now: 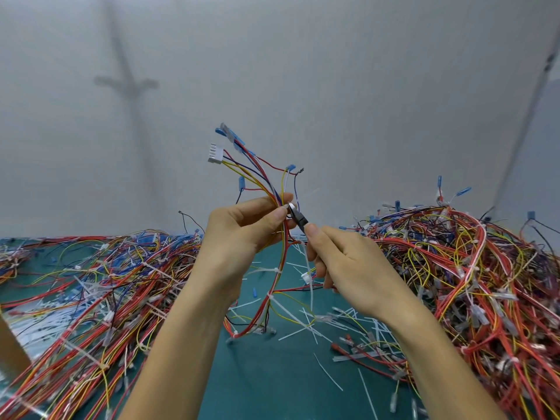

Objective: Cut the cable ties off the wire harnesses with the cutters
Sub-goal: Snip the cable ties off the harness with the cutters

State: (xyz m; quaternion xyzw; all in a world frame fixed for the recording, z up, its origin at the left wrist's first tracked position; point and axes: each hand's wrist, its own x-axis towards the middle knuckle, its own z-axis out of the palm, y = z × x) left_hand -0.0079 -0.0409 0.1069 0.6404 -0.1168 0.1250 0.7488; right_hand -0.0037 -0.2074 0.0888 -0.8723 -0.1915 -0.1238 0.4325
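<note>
Held a thin harness of red, yellow and blue wires point(276, 283) up over the green mat point(272, 389) in the left hand point(242, 228), fingers curled round it. Gripped small black-handled steel cutters point(298, 218) in the curled right hand point(342, 262), tips at the bundle close by the left grip. Noted white plastic ties point(274, 270) uncut lower down, cut white ends point(298, 330) scattered, more ties in both big wire piles point(469, 268); judged much left. Read no writing anywhere.
</note>
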